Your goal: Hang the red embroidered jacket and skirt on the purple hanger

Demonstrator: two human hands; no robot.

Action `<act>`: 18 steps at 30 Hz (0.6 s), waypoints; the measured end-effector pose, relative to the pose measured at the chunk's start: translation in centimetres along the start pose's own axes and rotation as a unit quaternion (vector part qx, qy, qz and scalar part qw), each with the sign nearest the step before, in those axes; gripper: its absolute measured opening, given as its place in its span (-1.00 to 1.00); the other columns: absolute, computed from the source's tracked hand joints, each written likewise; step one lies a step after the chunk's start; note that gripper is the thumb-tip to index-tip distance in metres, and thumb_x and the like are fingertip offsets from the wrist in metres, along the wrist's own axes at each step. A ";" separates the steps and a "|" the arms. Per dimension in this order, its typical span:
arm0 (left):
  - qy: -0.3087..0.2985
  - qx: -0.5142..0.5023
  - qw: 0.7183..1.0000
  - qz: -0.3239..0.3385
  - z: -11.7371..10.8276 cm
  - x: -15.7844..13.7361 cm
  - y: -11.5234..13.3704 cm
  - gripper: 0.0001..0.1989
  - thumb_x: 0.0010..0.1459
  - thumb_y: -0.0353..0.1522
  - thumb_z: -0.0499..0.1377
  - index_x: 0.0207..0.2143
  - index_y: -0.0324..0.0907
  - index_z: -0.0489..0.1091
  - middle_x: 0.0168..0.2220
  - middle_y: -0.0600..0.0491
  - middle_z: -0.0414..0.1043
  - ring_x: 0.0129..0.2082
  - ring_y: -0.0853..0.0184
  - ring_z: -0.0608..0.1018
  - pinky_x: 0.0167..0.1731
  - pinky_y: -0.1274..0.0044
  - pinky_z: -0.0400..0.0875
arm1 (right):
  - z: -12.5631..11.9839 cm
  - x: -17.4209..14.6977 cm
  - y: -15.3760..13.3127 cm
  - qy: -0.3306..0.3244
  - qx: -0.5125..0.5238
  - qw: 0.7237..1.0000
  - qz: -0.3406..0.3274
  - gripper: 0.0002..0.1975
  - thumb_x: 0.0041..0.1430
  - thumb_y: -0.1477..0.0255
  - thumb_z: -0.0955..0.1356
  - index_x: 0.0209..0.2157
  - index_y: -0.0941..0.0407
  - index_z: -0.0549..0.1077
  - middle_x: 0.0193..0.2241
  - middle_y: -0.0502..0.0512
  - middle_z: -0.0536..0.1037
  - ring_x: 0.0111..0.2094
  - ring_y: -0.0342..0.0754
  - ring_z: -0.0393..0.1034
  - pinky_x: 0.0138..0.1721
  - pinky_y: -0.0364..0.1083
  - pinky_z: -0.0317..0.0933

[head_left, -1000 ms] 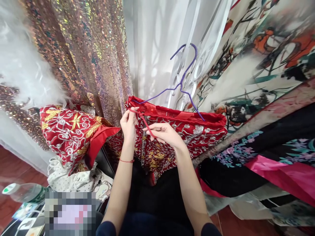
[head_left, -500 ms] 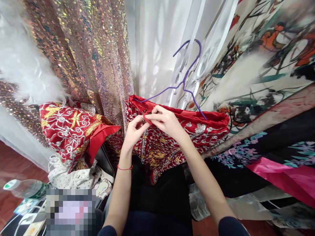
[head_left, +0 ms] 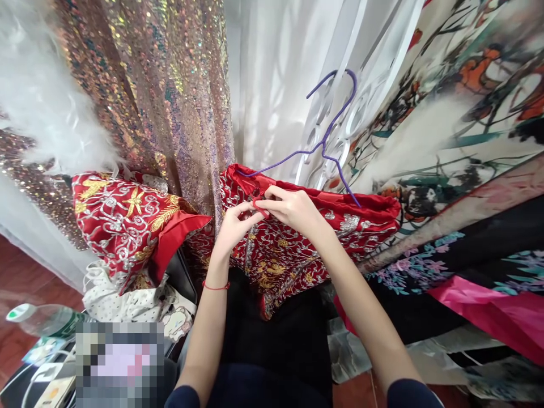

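A red garment [head_left: 289, 243] with silver and gold embroidery lies across my lap, its red satin edge [head_left: 369, 209] hanging on a purple wire hanger [head_left: 325, 141]. At that edge, left of the hanger's middle, both hands meet over a thin red cord [head_left: 260, 207]. My left hand [head_left: 233, 229] pinches the cord between thumb and fingers. From the right, my right hand [head_left: 293, 208] comes over it, fingertips closed on the same cord. The cord's loop or knot is partly hidden by the fingers.
A second red embroidered piece [head_left: 123, 221] lies to the left, above a white dotted cloth [head_left: 110, 300]. A plastic bottle [head_left: 46, 320] is at lower left. Sequined fabric [head_left: 187, 85], white curtain [head_left: 267, 68] and a painted-pattern garment [head_left: 467, 102] hang behind. Pink fabric [head_left: 484, 311] lies right.
The view has shifted slightly, so the scene sits a little further right. Both hands stay on the cord, with only small finger movement.
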State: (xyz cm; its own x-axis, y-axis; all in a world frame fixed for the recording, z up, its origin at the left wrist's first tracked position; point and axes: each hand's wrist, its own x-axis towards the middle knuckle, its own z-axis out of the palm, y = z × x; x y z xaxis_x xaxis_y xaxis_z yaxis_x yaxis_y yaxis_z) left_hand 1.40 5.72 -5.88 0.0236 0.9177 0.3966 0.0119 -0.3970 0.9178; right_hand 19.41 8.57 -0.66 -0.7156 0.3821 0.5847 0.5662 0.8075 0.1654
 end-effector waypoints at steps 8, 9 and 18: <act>0.000 -0.096 0.995 -0.027 0.3 0.4 -0.6 -0.74 -0.04 -0.21 0.41 -0.33 -0.19 0.61 -0.37 0.08 0.55 -0.35 0.37 0.49 -0.21 0.52 0.41 | 0.1 0.4 -0.1 -0.009 -0.027 1.000 0.000 -0.69 0.42 0.40 0.20 -0.14 0.07 0.58 -0.23 0.07 0.54 -0.42 -0.17 0.34 -0.50 -0.14 0.08; 0.007 -0.102 0.994 -0.029 0.2 0.5 -0.7 -0.75 -0.05 -0.22 0.41 -0.37 -0.19 0.59 -0.41 0.10 0.53 -0.38 0.40 0.48 -0.26 0.54 0.40 | 0.4 0.5 -0.2 -0.004 -0.030 1.000 0.005 -0.69 0.43 0.40 0.19 -0.14 0.09 0.57 -0.24 0.08 0.55 -0.42 -0.17 0.35 -0.49 -0.14 0.09; 0.138 -0.113 0.984 0.029 0.4 2.2 -1.4 -0.76 0.14 -0.19 0.28 -0.30 -0.13 0.36 -0.52 0.18 0.34 -0.56 0.51 0.36 -0.54 0.66 0.22 | 1.9 -0.3 -1.2 0.145 -0.058 0.974 0.163 -0.79 0.33 0.49 0.23 -0.21 0.16 0.50 -0.29 0.09 0.61 -0.45 -0.15 0.42 -0.41 -0.14 0.19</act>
State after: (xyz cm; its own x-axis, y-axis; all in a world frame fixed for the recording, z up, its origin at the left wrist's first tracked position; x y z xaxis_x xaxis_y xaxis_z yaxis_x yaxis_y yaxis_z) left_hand 1.83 8.29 -6.29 -0.2552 0.8756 0.4102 -0.2037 -0.4634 0.8624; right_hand 18.18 8.36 -2.50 -0.3542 0.4538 0.8177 0.7988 0.6015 0.0123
